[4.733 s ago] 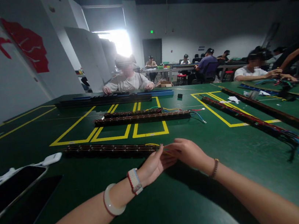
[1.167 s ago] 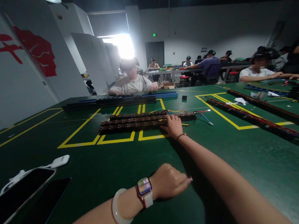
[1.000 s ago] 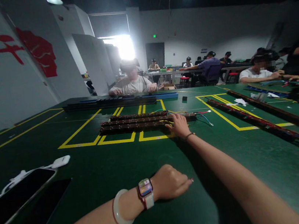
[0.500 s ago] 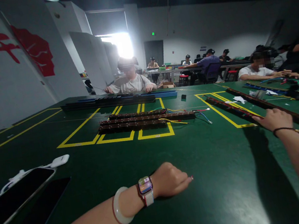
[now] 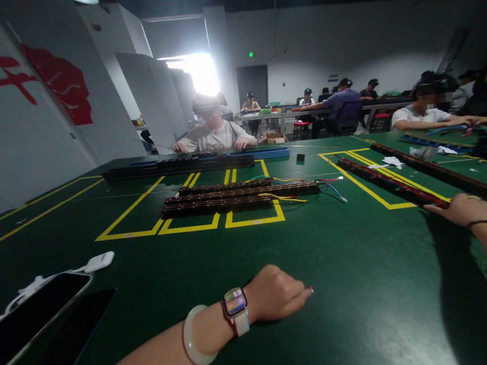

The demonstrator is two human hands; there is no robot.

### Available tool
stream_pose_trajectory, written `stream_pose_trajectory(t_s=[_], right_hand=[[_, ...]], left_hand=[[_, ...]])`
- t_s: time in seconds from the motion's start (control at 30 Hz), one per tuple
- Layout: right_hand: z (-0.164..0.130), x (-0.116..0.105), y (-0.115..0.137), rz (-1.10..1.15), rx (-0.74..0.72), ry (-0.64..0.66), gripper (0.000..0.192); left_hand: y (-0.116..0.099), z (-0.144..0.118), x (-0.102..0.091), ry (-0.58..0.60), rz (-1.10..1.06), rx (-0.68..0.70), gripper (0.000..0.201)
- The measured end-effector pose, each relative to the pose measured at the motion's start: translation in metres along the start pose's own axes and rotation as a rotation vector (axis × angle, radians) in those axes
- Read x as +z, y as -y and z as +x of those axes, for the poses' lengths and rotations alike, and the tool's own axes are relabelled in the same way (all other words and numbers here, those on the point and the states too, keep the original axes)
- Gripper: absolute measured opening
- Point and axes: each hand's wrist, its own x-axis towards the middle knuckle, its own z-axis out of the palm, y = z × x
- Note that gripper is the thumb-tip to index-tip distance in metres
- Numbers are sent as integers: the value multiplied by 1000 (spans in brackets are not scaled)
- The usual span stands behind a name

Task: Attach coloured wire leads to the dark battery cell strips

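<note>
My right hand [image 5: 463, 209] is stretched out to the right, its fingers closed over the near end of a long dark strip [image 5: 388, 182] with red wires along it. That strip runs diagonally away across the green table [image 5: 356, 311]. My left hand [image 5: 277, 292] rests on the table in a loose fist, holding nothing; its wrist carries a watch and a pale bangle. Three similar dark strips [image 5: 227, 197] lie side by side inside yellow floor-tape boxes at the table's middle, with yellow, red and blue wire ends [image 5: 317, 187] at their right.
Two phones [image 5: 23, 322] and a white earbud case [image 5: 98, 262] lie at the near left. A row of black and blue strips [image 5: 195, 164] lies at the far edge before a seated person [image 5: 214, 135]. More people [image 5: 428, 111] work at tables on the right.
My right hand left the three middle strips, swung to the right and came down on the near end of the long diagonal strip. The left fist stayed put.
</note>
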Motion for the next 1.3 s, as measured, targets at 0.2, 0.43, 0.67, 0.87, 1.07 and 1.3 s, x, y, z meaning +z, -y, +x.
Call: stream_pose_trajectory(t_s=[0.2,0.43,0.67,0.87,1.07,1.3], right_hand=[[-8,-1,2,-36,124,146,74],[-13,6,5,19,110,135,62],[-21,-7,3,-150,-144,-208,39],[-10,-57,-5,-394,-367,-448,27],[-23,-117,11,-387,-492,-551,29],[-99,-159,91,-210,-696,-658,33]], left_hand=[[0,0,0,-2,8,-11,39],[0,0,1,23,-24,-33,39],[-1,0,0,29,-39,-21,39],[-1,0,0,25,-8,-11,39],[-1,0,2,3,36,5,39],[-1,-1,1,-15,27,49,38]])
